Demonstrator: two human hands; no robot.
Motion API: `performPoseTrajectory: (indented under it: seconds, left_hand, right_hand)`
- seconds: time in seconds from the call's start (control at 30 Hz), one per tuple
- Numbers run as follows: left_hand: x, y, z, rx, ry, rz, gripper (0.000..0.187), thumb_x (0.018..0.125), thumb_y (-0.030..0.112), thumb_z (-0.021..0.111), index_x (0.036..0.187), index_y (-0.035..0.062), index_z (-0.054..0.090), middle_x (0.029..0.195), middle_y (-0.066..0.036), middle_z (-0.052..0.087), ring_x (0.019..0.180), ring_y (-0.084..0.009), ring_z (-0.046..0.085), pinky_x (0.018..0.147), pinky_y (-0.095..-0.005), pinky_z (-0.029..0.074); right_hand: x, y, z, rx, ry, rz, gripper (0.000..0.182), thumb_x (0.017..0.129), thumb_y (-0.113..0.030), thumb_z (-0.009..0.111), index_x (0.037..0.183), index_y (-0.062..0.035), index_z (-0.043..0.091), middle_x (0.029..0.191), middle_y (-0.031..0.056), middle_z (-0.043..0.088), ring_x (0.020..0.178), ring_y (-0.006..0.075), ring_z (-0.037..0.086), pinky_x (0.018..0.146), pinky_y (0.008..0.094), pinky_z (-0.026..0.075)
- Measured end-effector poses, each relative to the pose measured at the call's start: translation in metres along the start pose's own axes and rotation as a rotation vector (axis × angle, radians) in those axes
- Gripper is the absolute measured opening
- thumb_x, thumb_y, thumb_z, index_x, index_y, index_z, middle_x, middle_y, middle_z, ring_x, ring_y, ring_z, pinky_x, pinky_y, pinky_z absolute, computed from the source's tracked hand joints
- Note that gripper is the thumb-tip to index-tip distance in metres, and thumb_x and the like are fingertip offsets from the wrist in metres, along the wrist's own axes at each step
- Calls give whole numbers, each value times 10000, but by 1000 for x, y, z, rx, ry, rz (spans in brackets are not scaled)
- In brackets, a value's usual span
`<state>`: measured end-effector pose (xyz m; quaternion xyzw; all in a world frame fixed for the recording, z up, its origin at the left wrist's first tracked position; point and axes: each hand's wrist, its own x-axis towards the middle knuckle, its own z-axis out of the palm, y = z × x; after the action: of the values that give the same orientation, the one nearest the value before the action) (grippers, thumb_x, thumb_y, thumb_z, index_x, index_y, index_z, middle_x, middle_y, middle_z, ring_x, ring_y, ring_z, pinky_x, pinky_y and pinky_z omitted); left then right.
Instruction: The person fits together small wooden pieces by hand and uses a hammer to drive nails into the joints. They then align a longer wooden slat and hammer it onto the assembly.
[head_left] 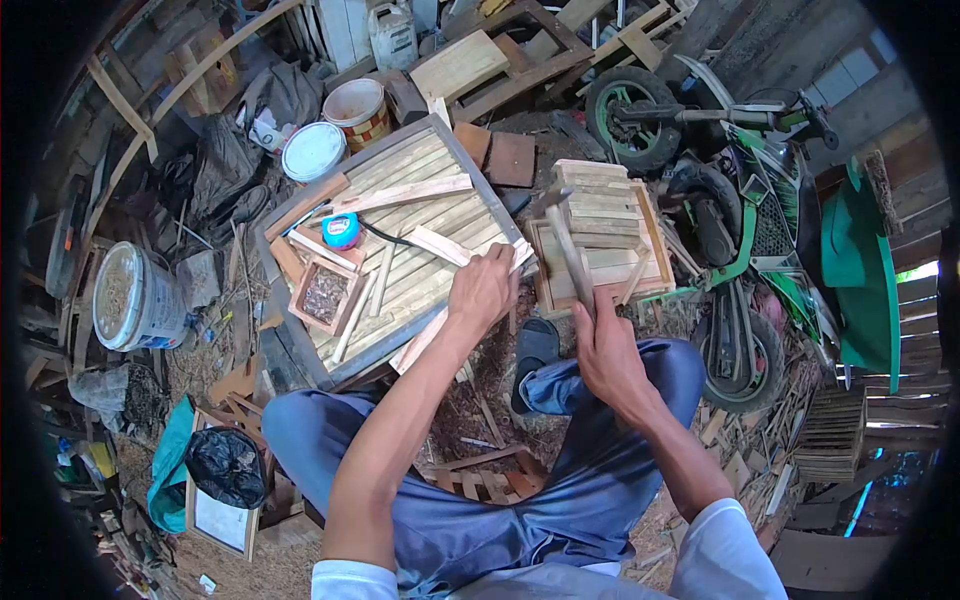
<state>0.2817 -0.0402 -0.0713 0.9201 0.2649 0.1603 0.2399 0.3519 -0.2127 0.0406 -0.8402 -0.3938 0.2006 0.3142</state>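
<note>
My left hand (485, 285) is closed at the right edge of a slatted wooden work table (400, 168), its fingers round a small wood piece (521, 254). What lies under the palm is hidden. My right hand (607, 350) grips a hammer (568, 240) by its handle, the head raised up and away from me, to the right of the table. A blue tape measure (341, 231) lies on the table beside several loose wood strips (415, 192). Close to it stands a small wooden box (325, 292) with what look like nails inside.
Stacked wooden panels (600, 215) stand right of the table. Beyond them is a green motorbike (740, 215). A white bucket (140, 298) stands left, and a lidded pail (313, 152) behind the table. Wood scraps cover the ground, and a black bag (227, 466) sits at lower left.
</note>
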Motion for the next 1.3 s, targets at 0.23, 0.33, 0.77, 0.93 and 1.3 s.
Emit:
performPoseTrajectory:
  seconds: [0.23,0.33,0.77,0.93,1.3]
  left_hand:
    - [1,-1,2,20,-25,-9,248,866,197,614,1024,14,556,955,-188,628,828,-395,651,700,-493,535]
    - [1,-1,3,32,-38,-14,246,863,200,614,1021,20,559,955,-190,628,817,-395,653,694,-494,535]
    - [1,2,0,50,-38,-17,233,859,184,615,1007,13,563,964,-172,624,803,-378,665,684,-472,558]
    - [0,0,4,36,-14,-12,241,843,175,624,1007,7,568,958,-173,623,778,-381,664,678,-474,555]
    - [-9,11,1,31,136,-32,190,900,187,588,967,11,563,892,-187,610,817,-381,651,645,-481,539]
  right_hand:
    - [8,16,12,-78,-93,9,232,999,-176,472,1053,34,389,671,365,556,703,564,554,596,618,407]
    - [6,-5,-1,-29,-16,17,250,997,-190,476,1089,30,400,678,353,562,704,556,559,612,609,407]
    - [10,2,2,-22,-8,19,200,983,-160,482,1031,15,399,719,380,559,766,570,554,652,627,407]
    - [13,3,-10,-63,-97,22,231,991,-193,480,1057,22,426,740,359,580,792,584,545,702,621,407]
    - [-3,16,0,42,-94,131,272,1000,-225,478,1125,12,431,772,349,601,827,568,559,698,600,410]
